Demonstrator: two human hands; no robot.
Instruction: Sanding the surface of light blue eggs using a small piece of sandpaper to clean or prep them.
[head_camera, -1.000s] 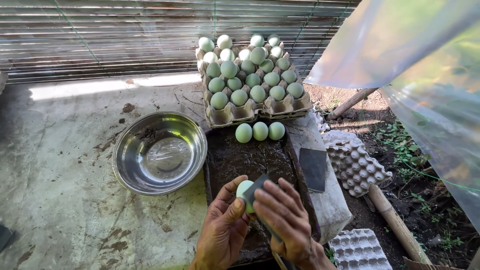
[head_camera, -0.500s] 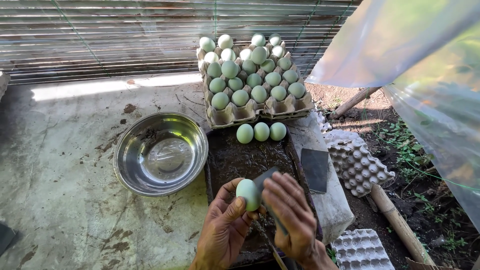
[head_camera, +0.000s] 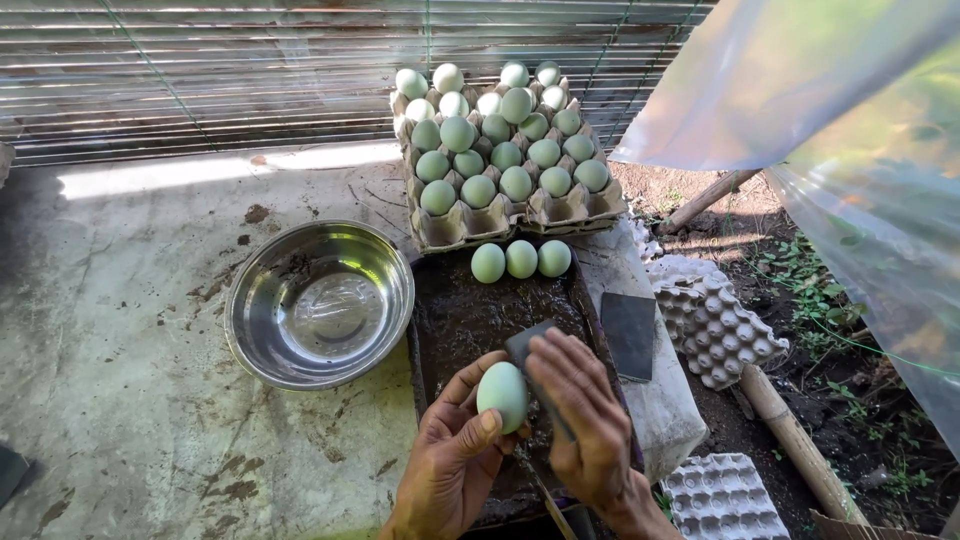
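Since half a second ago, both hands have shifted slightly rightward over the tray, and the egg has tilted a little more upright. Left hand (head_camera: 455, 455) pinches one pale green egg (head_camera: 502, 394) between thumb and curled fingers, holding it above the near end of a dark, mud-smeared tray (head_camera: 452, 315). Right hand (head_camera: 580, 425) has its fingers pressed together flat on a small dark grey abrasive pad (head_camera: 526, 348), which touches the egg's right side. Three more pale green eggs (head_camera: 520, 259) lie in a row, touching one another, at the far end of the tray. Beyond them stands a grey pulp egg carton (head_camera: 575, 208) stacked on another, its cups holding twenty-one green eggs that can be counted, with the front row of cups empty. Just left of the tray sits one round stainless-steel bowl (head_camera: 318, 303) with a little water in it, resting on a stained concrete floor (head_camera: 120, 400). Right of the tray, a second dark rectangular pad (head_camera: 630, 333) lies on a pale sack-covered surface. Further right, one stack of empty white egg trays (head_camera: 718, 325) leans on the soil, and another empty white egg tray (head_camera: 722, 497) lies at the bottom edge. One wooden pole (head_camera: 795, 440) lies on the dirt beside them. Clear plastic sheeting (head_camera: 850, 130) hangs at upper right, and a slatted fence (head_camera: 200, 70) runs across the top.
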